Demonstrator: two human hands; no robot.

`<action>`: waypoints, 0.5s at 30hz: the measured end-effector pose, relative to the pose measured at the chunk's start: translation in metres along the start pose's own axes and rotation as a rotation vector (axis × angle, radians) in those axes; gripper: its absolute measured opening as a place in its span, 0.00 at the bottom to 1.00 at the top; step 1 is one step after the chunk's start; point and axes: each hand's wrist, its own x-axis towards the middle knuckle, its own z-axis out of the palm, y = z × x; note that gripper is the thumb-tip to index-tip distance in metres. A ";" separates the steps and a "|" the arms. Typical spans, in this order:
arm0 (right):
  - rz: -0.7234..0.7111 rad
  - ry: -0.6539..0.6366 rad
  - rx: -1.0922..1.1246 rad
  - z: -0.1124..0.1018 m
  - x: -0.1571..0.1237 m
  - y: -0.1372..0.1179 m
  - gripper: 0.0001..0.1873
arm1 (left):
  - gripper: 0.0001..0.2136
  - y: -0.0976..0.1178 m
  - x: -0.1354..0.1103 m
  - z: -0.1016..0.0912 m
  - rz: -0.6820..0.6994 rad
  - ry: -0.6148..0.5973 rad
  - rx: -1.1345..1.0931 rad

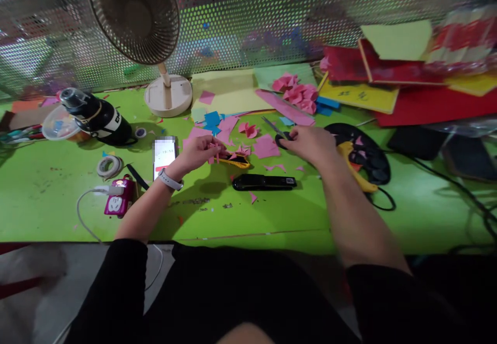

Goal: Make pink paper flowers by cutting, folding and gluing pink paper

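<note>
My left hand [200,152], with a white watch on its wrist, pinches a small folded pink paper piece [215,151] above the green table [58,214]. My right hand [308,144] reaches forward and closes on the black handles of a pair of scissors [276,130] lying on the table. A yellow utility knife [237,161] lies just below the pink piece. A black stapler [264,182] sits in front of both hands. Pink paper squares and scraps [266,147] lie between the hands.
A desk fan [155,38] stands at the back. A black bottle [99,118], tape roll [108,166], phone [164,153] and pink charger [116,201] lie left. Folded pink flowers [297,92] and coloured paper stacks [404,74] sit back right, a glue gun [355,165] and cables right.
</note>
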 end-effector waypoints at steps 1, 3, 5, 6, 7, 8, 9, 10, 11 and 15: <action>-0.001 -0.001 -0.006 0.000 0.000 0.001 0.18 | 0.08 0.000 0.000 -0.002 0.004 -0.024 0.039; -0.012 0.005 -0.015 -0.001 0.001 0.003 0.19 | 0.10 0.001 -0.001 -0.005 0.022 -0.041 0.110; -0.019 0.010 -0.013 -0.003 0.000 0.004 0.20 | 0.11 0.004 -0.002 -0.008 0.046 -0.037 0.178; -0.016 0.004 -0.012 -0.003 0.000 0.004 0.20 | 0.10 0.006 -0.003 -0.010 0.058 -0.040 0.208; -0.011 -0.011 -0.011 -0.004 0.001 0.003 0.20 | 0.10 0.007 -0.004 -0.012 0.067 -0.050 0.234; -0.004 -0.033 -0.014 -0.003 0.001 0.003 0.20 | 0.09 0.009 -0.005 -0.014 0.071 -0.069 0.257; 0.001 -0.057 -0.017 -0.003 0.002 0.002 0.20 | 0.09 0.010 -0.005 -0.016 0.069 -0.096 0.275; 0.005 -0.074 -0.022 -0.001 0.003 0.002 0.19 | 0.08 0.010 -0.006 -0.018 0.063 -0.127 0.287; 0.009 -0.082 -0.027 0.001 0.005 0.002 0.19 | 0.07 0.011 -0.006 -0.019 0.052 -0.158 0.294; 0.017 -0.091 -0.025 0.009 0.013 0.007 0.16 | 0.05 0.011 -0.005 -0.022 0.037 -0.179 0.266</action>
